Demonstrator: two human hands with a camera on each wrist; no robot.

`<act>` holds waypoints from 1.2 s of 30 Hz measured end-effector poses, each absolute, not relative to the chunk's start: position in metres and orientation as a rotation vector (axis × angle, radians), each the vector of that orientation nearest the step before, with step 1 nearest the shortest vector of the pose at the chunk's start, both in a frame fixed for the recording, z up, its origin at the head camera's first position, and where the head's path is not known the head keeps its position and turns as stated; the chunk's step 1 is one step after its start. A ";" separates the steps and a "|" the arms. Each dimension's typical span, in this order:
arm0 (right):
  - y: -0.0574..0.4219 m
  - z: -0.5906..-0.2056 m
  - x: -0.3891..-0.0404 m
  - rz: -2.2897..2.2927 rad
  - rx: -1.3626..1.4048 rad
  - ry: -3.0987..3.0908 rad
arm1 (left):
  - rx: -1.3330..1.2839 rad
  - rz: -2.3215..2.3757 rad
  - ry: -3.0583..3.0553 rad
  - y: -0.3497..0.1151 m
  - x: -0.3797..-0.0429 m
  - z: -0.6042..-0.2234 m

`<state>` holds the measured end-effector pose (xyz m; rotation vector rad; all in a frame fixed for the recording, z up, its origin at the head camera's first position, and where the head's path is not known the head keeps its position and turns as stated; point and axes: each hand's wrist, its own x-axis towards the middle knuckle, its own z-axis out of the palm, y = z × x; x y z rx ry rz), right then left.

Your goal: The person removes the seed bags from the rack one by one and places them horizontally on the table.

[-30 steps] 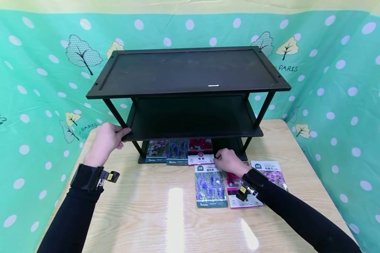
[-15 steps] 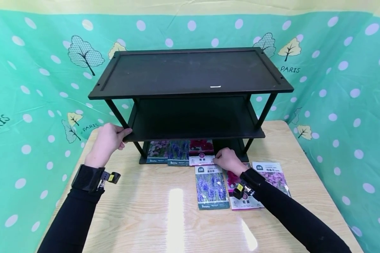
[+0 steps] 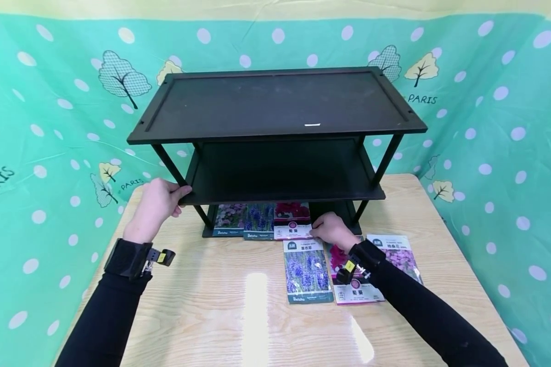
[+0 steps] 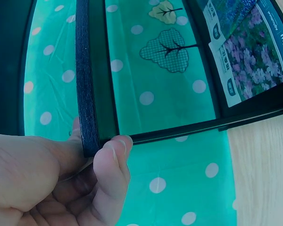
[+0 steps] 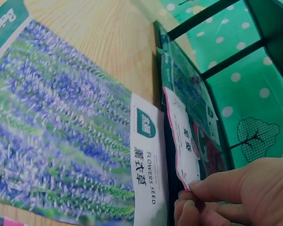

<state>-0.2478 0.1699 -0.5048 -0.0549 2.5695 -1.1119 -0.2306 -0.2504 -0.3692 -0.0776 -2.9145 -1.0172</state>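
A black three-tier shelf (image 3: 275, 104) stands on the table. My left hand (image 3: 158, 204) pinches the left front corner of its middle board, thumb on one side and fingers on the other, as the left wrist view shows. On the bottom tier lie three flower seed packets side by side: a pink-flowered one (image 3: 228, 219), a purple lavender one (image 3: 259, 220) and a red hollyhock one (image 3: 292, 219). My right hand (image 3: 332, 230) pinches the bottom corner of that red packet (image 5: 179, 141) between thumb and fingers. The packet's far end is hidden under the middle board.
In front of the shelf on the wooden table (image 3: 202, 306) lie a lavender packet (image 3: 307, 272), another red packet (image 3: 355, 293), partly under my right arm, and a pink-flowered packet (image 3: 400, 257). A green dotted cloth (image 3: 496, 153) hangs behind and beside the table.
The view has shifted slightly. Both hands keep their hold in the same places, and the packets lie as before.
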 end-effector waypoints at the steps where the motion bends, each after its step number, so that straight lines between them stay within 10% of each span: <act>1: 0.170 -0.504 -0.248 -1.118 -0.058 2.561 | -0.075 -1.018 -2.914 -0.250 -0.231 -0.369; 36: 0.168 -0.474 -0.230 -1.390 -0.086 2.307 | -0.072 -1.002 -2.907 -0.249 -0.230 -0.369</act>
